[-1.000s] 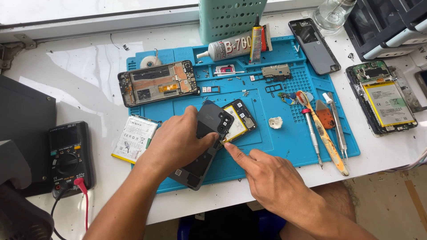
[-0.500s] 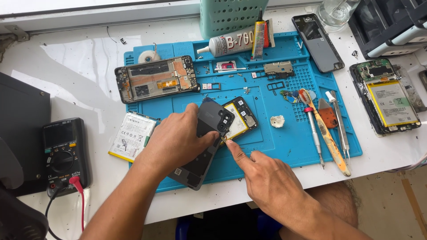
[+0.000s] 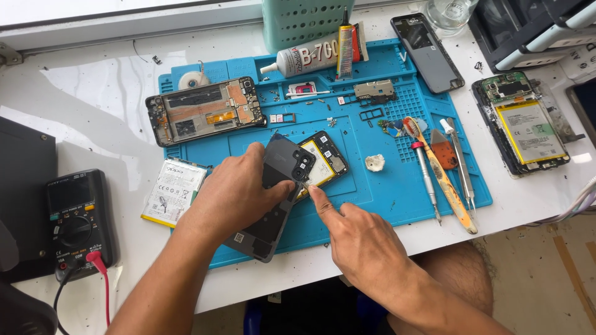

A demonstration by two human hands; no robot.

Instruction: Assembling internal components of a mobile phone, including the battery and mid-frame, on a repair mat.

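My left hand (image 3: 233, 195) grips a dark grey phone back cover (image 3: 273, 205), tilted up off an opened phone (image 3: 324, 162) whose yellow battery shows underneath. My right hand (image 3: 360, 239) points its index finger at the seam between the cover and the phone, the fingertip touching the cover's right edge. Both lie on a blue repair mat (image 3: 385, 186).
A stripped phone frame (image 3: 205, 111) and a loose white battery (image 3: 172, 192) lie to the left, a black multimeter (image 3: 77, 220) further left. Glue tubes (image 3: 310, 56), screwdrivers and tweezers (image 3: 444, 167), another opened phone (image 3: 528, 127) and a green basket (image 3: 304, 18) surround the mat.
The view has shifted slightly. My hands hold almost the same pose, the right index finger staying at the cover's edge.
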